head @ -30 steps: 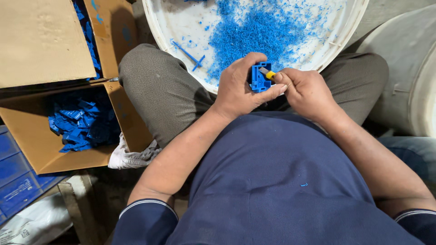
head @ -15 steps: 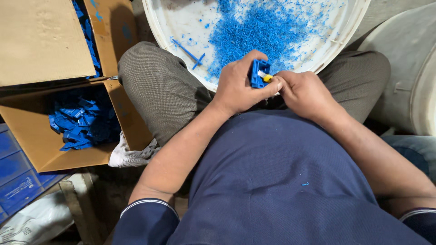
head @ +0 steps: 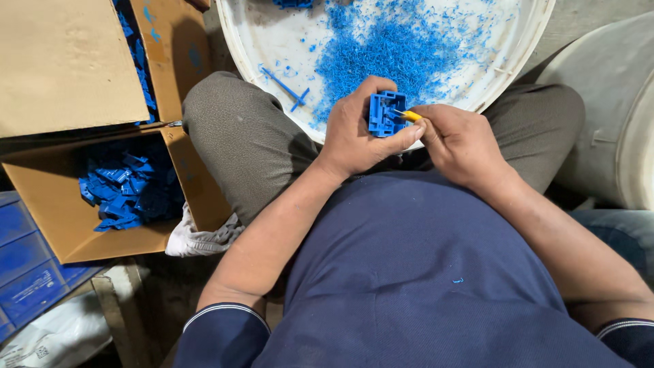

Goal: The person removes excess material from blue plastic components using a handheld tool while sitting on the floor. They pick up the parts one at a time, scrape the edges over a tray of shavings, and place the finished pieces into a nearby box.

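My left hand grips a small blue plastic part with ribs and open cells, held over my lap at the near rim of a big white basin. My right hand holds a small yellow-handled blade, whose tip touches the part's right side. Both hands meet just in front of my chest. A heap of blue plastic shavings lies in the basin beyond the hands, with two thin blue strips to its left.
An open cardboard box at my left knee holds several blue plastic parts. A second box stands behind it. A blue crate is at the lower left and a large white drum on the right.
The part has been turned slightly in my left hand and the blade has shifted along its edge. Both hands stay at the same spot.
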